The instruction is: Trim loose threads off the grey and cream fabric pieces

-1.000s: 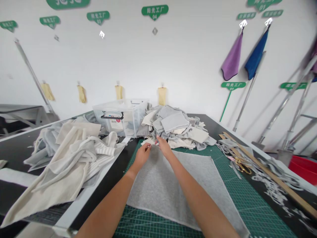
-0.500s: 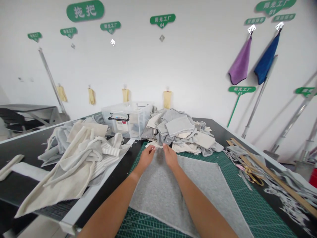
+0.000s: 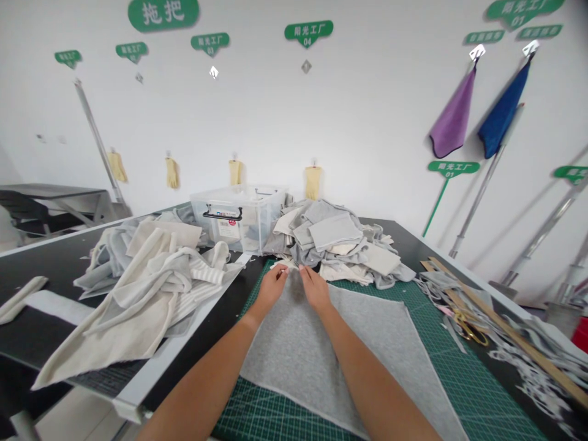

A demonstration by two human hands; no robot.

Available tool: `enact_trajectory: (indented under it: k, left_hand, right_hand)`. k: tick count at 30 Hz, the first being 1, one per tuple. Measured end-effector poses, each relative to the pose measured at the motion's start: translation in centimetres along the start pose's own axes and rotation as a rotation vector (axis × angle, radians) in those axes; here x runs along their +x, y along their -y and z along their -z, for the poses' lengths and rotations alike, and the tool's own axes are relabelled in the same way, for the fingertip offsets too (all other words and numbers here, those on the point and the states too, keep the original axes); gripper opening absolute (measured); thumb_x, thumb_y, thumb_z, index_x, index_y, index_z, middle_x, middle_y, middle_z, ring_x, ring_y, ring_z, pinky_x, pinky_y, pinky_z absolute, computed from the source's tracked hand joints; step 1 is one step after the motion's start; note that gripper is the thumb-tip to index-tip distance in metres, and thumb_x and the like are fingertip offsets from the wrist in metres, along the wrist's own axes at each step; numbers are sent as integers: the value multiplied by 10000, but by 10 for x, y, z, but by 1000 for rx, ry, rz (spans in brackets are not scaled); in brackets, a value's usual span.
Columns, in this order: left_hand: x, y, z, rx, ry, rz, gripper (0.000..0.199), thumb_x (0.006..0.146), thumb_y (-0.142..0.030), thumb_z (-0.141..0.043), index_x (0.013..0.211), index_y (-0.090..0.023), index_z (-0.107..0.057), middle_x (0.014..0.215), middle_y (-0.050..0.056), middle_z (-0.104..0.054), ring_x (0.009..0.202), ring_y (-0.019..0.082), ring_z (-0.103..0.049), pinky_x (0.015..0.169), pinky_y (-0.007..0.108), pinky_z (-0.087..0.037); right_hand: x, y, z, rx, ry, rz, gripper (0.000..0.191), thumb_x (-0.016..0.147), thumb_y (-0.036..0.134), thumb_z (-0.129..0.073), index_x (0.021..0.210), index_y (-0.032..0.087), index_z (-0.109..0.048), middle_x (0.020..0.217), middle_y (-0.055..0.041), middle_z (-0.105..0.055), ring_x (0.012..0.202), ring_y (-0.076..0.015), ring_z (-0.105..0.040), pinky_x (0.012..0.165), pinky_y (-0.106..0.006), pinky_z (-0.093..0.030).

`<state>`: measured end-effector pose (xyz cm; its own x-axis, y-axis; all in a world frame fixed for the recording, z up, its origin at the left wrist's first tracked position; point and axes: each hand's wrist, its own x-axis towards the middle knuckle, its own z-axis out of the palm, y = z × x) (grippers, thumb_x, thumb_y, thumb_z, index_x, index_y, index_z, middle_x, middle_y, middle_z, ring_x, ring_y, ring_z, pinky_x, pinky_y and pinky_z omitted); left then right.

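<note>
1. right hand has drawn back from its farther reach of one second ago and now sits level with the left hand; the view has also turned slightly to the left.
2. large grey rectangular sheet of knit fabric lies on the green gridded cutting mat, mostly flat, with both forearms over it; it serves as the clock's centre below, with 12 pointing away from the person.
3. left hand, at the sheet's 11 o'clock: thumb and forefinger are drawn together at the tips, pinching the far edge of the fabric.
4. right hand, just beside it toward 12: fingers are nearly straight and held together, closed at the tips on the same edge; a narrow gap parts the two hands, and the fabric between them is in shadow.
5. at 12 o'clock, near the fingertips: a loose pile of grey and cream fabric pieces.
6. at 11 o'clock: a clear plastic lidded box with black handle.
7. at 10 o'clock: a rumpled heap of cream, grey and striped fabric.
8. at 2 o'clock: gold-handled scissors among pale, thin scraps, beside a long tan strip.
</note>
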<state>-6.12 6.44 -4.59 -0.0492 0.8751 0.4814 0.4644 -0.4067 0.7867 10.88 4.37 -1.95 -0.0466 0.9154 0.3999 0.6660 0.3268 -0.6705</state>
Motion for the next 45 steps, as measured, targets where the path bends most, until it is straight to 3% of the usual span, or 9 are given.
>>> enact_trajectory:
  k: [5,14,21,38,45]
  left_hand:
    - [0,-3,2,-18,-7,-8,310,928,-427,-531,964,-179,-712,789,21,-692,694,157,-586,657,250,-410]
    - [1,-10,5,-91,11,-32,296,928,-408,-536,962,-190,-733,926,49,-735,822,187,-639,798,279,-479]
    - [3,-4,4,-99,12,-13,270,916,-391,-537,876,-182,-703,833,28,-701,788,177,-617,756,264,-467]
    - [4,-5,3,-117,14,-53,262,931,-374,-507,886,-179,-676,847,32,-683,803,172,-598,733,260,-443]
    - [6,-4,1,-175,36,-75,283,930,-417,-520,905,-178,-669,865,32,-679,818,167,-596,760,252,-453]
  right_hand:
    - [-1,0,3,-12,17,7,604,1041,588,-175,817,247,-620,780,-8,-676,767,-197,-619,682,-264,-360]
    - [0,-1,1,-29,33,35,552,1030,615,-243,857,258,-627,841,-9,-699,848,-200,-640,714,-263,-367]
    - [-1,0,0,-39,32,41,560,1013,650,-264,817,250,-603,769,7,-658,780,-185,-614,680,-256,-337]
    - [-1,2,0,-112,12,58,520,984,682,-355,848,261,-628,766,3,-666,763,-193,-611,644,-259,-299]
    - [0,1,1,-125,-24,-2,559,994,683,-296,886,259,-642,801,-17,-677,789,-205,-621,671,-273,-319]
